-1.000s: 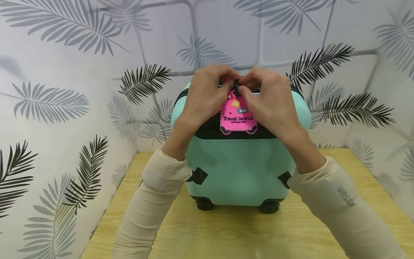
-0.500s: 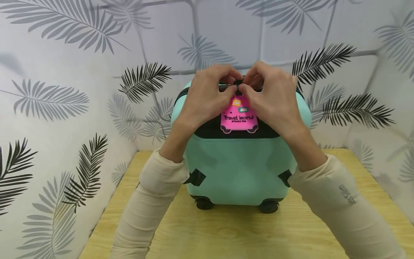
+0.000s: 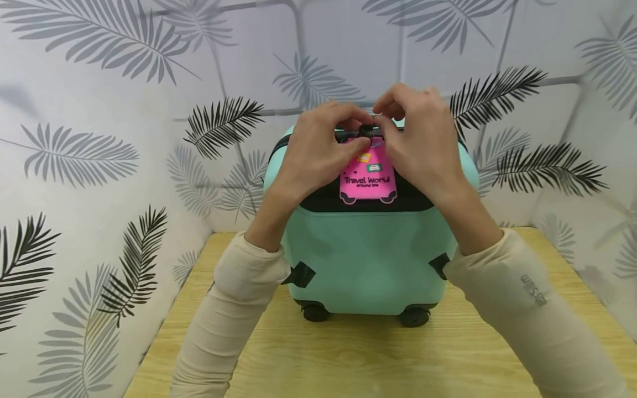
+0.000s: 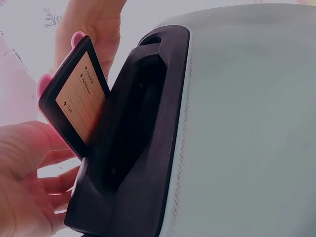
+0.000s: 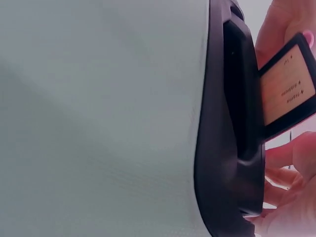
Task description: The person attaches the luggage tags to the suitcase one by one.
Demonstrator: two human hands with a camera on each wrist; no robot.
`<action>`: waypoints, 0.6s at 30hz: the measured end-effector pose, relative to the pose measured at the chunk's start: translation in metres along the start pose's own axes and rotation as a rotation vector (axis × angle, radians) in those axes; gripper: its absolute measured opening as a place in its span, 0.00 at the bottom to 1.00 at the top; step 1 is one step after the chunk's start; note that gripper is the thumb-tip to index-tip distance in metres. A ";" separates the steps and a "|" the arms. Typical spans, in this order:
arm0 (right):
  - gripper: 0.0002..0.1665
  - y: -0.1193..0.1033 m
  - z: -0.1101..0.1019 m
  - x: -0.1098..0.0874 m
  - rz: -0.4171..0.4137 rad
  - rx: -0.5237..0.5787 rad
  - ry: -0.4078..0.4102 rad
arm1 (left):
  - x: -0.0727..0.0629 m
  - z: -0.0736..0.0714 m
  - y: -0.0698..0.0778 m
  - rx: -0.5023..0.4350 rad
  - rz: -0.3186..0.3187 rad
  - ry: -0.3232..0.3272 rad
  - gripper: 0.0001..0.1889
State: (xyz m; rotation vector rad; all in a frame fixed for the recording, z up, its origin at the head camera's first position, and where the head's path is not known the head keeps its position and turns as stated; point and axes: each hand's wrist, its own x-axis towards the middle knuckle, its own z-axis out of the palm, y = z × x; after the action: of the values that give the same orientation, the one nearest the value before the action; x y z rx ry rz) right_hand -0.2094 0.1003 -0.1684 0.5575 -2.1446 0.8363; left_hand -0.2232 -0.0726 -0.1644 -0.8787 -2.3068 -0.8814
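Note:
A pink luggage tag (image 3: 367, 176) printed "Travel World" hangs by a black strap (image 3: 366, 131) from the top handle of a mint-green suitcase (image 3: 368, 260). My left hand (image 3: 318, 149) pinches the strap between thumb and forefinger, just above the tag. Close beside it on the right, my right hand (image 3: 423, 138) has thumb and forefinger together at the strap's end. In the left wrist view the back of the tag shows a name and address card (image 4: 79, 98). The black handle recess (image 5: 242, 98) lies beside the tag in the right wrist view.
The suitcase stands upright on dark wheels (image 3: 414, 317) on a wooden table (image 3: 348, 359). Walls with a leaf pattern (image 3: 308, 77) rise behind and to both sides. Black corner pieces (image 3: 301, 275) sit low on the suitcase front, near the sleeves.
My right hand has lifted slightly and drawn a little away from the left at the strap. The left hand stays at the strap, and the tag hangs almost in the same place.

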 end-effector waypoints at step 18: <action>0.13 0.005 -0.005 0.022 0.185 0.039 -0.324 | -0.001 0.002 -0.002 -0.009 0.030 0.049 0.08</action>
State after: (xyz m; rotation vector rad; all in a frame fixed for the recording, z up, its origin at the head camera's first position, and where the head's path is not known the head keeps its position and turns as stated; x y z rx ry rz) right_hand -0.2232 0.1046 -0.1506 0.5502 -2.5103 0.9414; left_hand -0.2243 -0.0725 -0.1676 -0.8832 -2.2446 -0.8914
